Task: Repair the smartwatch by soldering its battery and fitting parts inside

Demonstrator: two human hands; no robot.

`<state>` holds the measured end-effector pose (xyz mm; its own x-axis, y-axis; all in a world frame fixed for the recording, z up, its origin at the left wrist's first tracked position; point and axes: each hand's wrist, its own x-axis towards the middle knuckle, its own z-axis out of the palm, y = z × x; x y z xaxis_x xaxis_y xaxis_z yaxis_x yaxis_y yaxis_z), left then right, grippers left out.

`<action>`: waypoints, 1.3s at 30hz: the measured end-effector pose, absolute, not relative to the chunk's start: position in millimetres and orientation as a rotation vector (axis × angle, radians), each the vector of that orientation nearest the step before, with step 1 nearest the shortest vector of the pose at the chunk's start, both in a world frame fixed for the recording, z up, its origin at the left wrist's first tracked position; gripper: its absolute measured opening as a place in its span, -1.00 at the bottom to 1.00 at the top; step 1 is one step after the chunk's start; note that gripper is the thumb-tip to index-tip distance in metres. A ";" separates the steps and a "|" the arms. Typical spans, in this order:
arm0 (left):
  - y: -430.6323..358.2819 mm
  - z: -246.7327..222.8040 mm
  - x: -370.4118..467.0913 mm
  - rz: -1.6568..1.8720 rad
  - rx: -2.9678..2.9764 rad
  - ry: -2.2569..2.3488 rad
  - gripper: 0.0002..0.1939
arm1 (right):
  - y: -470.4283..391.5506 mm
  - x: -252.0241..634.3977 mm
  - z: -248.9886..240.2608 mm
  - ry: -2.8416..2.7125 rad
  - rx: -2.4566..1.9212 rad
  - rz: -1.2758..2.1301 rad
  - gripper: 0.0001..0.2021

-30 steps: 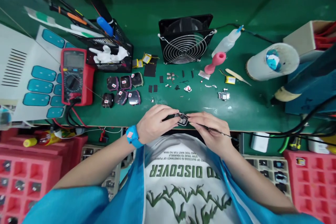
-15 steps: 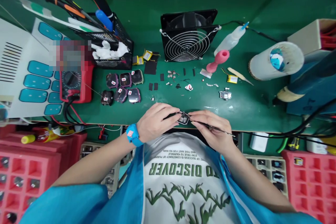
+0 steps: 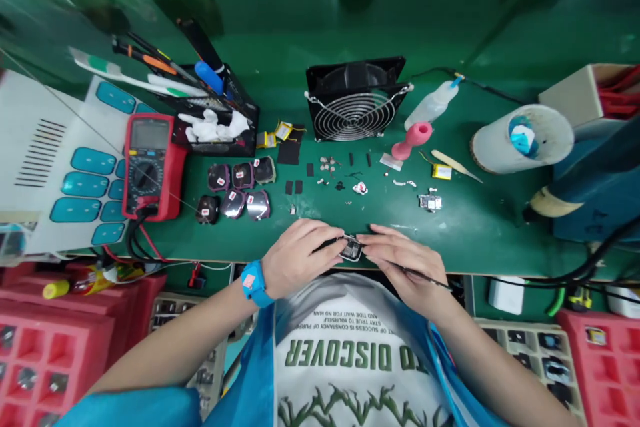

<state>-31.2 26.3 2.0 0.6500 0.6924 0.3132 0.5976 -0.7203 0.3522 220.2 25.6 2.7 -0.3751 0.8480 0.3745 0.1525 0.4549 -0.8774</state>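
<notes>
A small black watch case (image 3: 351,249) sits between my two hands at the near edge of the green bench (image 3: 470,227). My left hand (image 3: 297,257), with a blue wrist strap, pinches the case from the left. My right hand (image 3: 405,265) holds thin black tweezers (image 3: 423,275) with their tips at the case. Several more watch bodies (image 3: 239,188) with red stickers lie in two rows to the left. Tiny loose parts (image 3: 345,180) are scattered behind the hands.
A red multimeter (image 3: 150,167) stands at the left beside a tool holder (image 3: 215,113). At the back stand a black fan (image 3: 356,103), a pink stand (image 3: 413,139), a squeeze bottle (image 3: 433,103) and a white tube (image 3: 523,139). Red compartment trays (image 3: 45,360) sit below the bench.
The view has tilted, so everything sits lower in the picture. Both hands stay on the watch case at the bench edge with little movement.
</notes>
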 end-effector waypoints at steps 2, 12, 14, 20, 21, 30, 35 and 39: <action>25.9 1.2 -31.5 0.634 2.652 1.063 -0.78 | 24.8 219.9 2.1 -1.803 -0.865 0.986 -0.64; 27.7 7.8 -28.8 0.755 2.628 1.069 -0.83 | 27.0 217.3 0.9 -1.829 -0.853 0.966 -0.71; 27.4 6.6 -28.9 0.785 2.627 1.057 -0.81 | 28.0 217.1 1.0 -1.828 -0.847 0.963 -0.71; 27.4 4.8 -29.1 0.815 2.640 1.025 -0.78 | 27.9 217.2 -0.5 -1.822 -0.852 0.955 -0.74; 27.7 5.0 -29.1 0.817 2.644 1.019 -0.78 | 27.7 217.7 -0.8 -1.826 -0.848 0.957 -0.73; 30.6 4.6 -29.4 0.803 2.644 0.993 -0.80 | 28.3 219.2 1.2 -1.786 -0.838 0.977 -0.65; 29.5 3.5 -30.1 0.784 2.636 0.993 -0.78 | 26.5 218.6 -0.2 -1.787 -0.855 1.005 -0.62; 29.8 4.3 -29.7 0.786 2.647 0.997 -0.79 | 25.2 218.2 -0.7 -1.770 -0.875 1.024 -0.59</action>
<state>-29.7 29.8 4.3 0.6300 0.6608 0.4079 0.5511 -0.7505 0.3647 218.2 25.2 -0.7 -0.3593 0.8687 0.3409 0.1376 0.4106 -0.9014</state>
